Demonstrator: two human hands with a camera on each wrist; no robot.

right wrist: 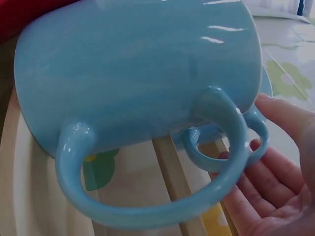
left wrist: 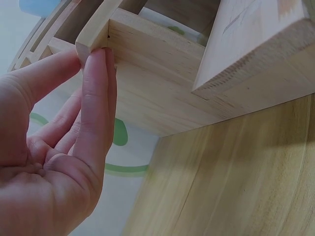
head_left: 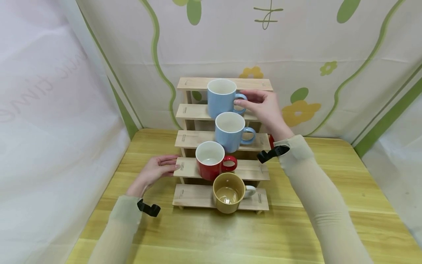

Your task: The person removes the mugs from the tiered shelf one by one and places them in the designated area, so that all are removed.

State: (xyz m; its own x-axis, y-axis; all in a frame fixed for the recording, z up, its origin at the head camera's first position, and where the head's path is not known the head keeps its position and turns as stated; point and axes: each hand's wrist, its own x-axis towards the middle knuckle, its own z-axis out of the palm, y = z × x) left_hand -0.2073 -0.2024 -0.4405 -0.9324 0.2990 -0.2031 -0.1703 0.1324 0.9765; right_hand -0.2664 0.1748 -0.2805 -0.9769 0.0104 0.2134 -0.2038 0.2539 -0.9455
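My right hand [head_left: 265, 108] holds the handle of the upper light-blue mug [head_left: 219, 103], with the thumb in front and the fingers behind. This mug is on the stepped wooden rack [head_left: 194, 84], second step from the top. In the right wrist view a nearer blue mug [right wrist: 142, 73] partly covers that handle. My left hand [head_left: 153, 171] pinches the left end of a lower step between thumb and fingers; the left wrist view shows the fingertips at the board's corner [left wrist: 91, 42]. Below stand the second blue mug [head_left: 227, 141], a red mug [head_left: 207, 169] and a mustard-yellow mug [head_left: 225, 203].
The rack stands on a wood-grain table [head_left: 211, 238]. Close behind it hangs a white cloth [head_left: 296, 40] with flower and leaf prints, and another cloth [head_left: 56, 110] closes the left side. Something red [head_left: 271, 141] shows behind the right forearm.
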